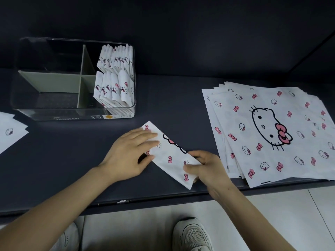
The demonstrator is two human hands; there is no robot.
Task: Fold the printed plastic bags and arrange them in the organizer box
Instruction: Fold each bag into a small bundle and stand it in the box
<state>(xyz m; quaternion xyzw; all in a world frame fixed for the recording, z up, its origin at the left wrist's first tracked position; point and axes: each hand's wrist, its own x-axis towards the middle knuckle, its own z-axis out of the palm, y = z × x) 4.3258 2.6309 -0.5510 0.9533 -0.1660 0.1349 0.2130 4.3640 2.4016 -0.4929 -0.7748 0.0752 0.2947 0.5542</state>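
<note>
A white printed plastic bag point(172, 156), folded into a narrow strip with pink bows and cat faces, lies diagonally on the dark table. My left hand point(130, 151) rests flat on its upper left end with straight fingers. My right hand point(204, 167) pinches the strip's lower right end between thumb and fingers. The clear organizer box point(72, 113) stands at the back left. Several folded bags point(116, 75) stand upright in its two right compartments. The left compartments hold nothing.
A fanned stack of unfolded printed bags point(272, 133) lies at the right, reaching the table's front edge. Another flat bag point(10, 131) pokes in at the left edge. Grey dividers point(54, 82) split the box. Floor tiles and my shoes show below the table edge point(163, 201).
</note>
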